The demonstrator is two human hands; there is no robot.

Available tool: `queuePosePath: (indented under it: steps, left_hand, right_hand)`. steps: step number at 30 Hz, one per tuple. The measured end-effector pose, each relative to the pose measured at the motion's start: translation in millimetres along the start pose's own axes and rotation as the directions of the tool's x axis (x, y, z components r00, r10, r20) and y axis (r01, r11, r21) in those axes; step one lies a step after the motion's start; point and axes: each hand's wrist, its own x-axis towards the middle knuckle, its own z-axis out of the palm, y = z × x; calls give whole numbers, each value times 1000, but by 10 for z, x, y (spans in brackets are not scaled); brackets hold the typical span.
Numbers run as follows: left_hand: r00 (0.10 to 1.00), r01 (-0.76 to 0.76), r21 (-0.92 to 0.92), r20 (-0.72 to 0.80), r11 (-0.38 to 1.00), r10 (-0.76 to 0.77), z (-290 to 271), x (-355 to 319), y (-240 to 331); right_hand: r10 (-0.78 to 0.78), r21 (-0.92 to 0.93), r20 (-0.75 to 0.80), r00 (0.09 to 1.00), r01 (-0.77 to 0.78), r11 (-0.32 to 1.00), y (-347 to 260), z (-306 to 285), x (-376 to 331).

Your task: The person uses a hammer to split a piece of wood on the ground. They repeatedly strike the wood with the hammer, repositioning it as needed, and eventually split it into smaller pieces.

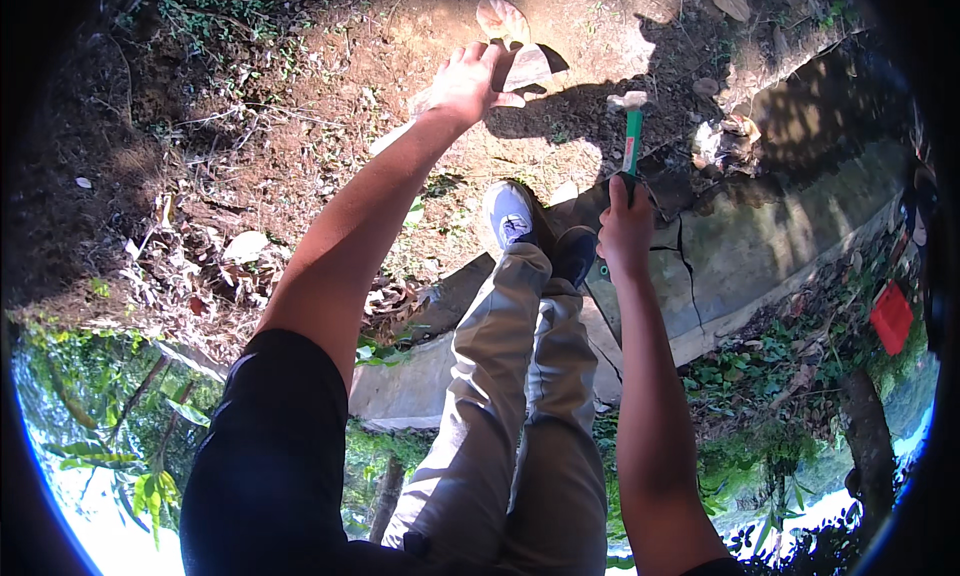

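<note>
My left hand (468, 88) reaches far out over the bare soil, its fingers and thumb around a long pale piece (530, 68) that looks like wood. The piece has a dark, angled end at the right, and a lighter stretch shows past my wrist on the other side. What it is exactly I cannot make out. In my right hand (627, 231) is a hammer (632, 141) with a green and black handle. Its light metal head points away from me, above the shaded ground. The hammer is apart from the pale piece.
My shoes (510, 214) stand between the hands, beside a cracked concrete slab (735, 266). A dry leaf (503, 21) lies beyond my left hand. Crumpled pale litter (725, 144) lies right of the hammer. A red object (890, 318) is at the far right; dry leaves and plants surround the slab.
</note>
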Motion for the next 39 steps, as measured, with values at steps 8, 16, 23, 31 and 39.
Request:
queuePosePath:
  steps: [8, 16, 23, 31, 39]
  left_hand:
    - [1000, -18, -244, 3, 970, 19, 97, -303, -334]
    - [988, -95, -326, -149, 941, 48, 323, -401, -555]
    - [992, 123, -432, 75, 894, -101, -76, -338, -401]
    - [997, -60, -364, -58, 930, 42, 26, -346, -533]
    - [1000, 27, -430, 3, 903, -29, -68, -329, -589]
  right_hand:
    - [-109, -69, 49, 993, 112, 991, 362, 43, -180]
    - [40, 13, 58, 998, -41, 999, 252, 112, -311]
    - [111, 59, 112, 987, -118, 991, 24, 301, -226]
    - [151, 434, 430, 890, -351, 830, -663, 836, -104]
    - [55, 264, 394, 918, -171, 949, -870, 884, -57]
